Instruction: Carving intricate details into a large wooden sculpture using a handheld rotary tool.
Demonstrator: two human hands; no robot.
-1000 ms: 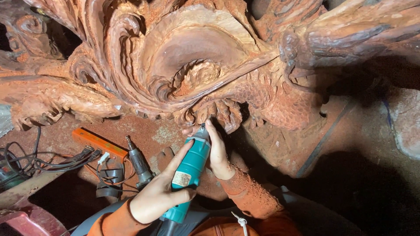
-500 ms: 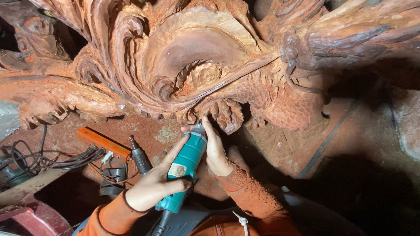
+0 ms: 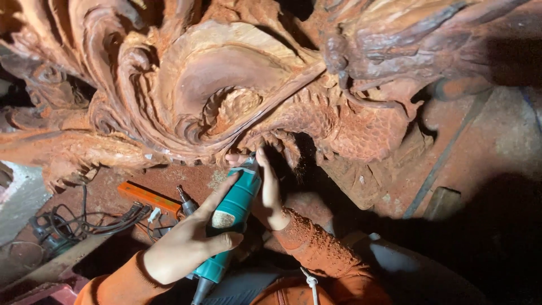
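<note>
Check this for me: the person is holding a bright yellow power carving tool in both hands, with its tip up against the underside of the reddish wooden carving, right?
Not quite. The head view shows the power carving tool is teal, not yellow. The rest holds: the left hand wraps its body, the right hand steadies it near the front, and its tip meets the underside of the reddish wooden carving.

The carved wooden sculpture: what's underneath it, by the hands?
Under the carved wooden sculpture, the left hand and right hand hold a teal rotary tool. Its tip is hidden. An orange power strip lies behind.
</note>
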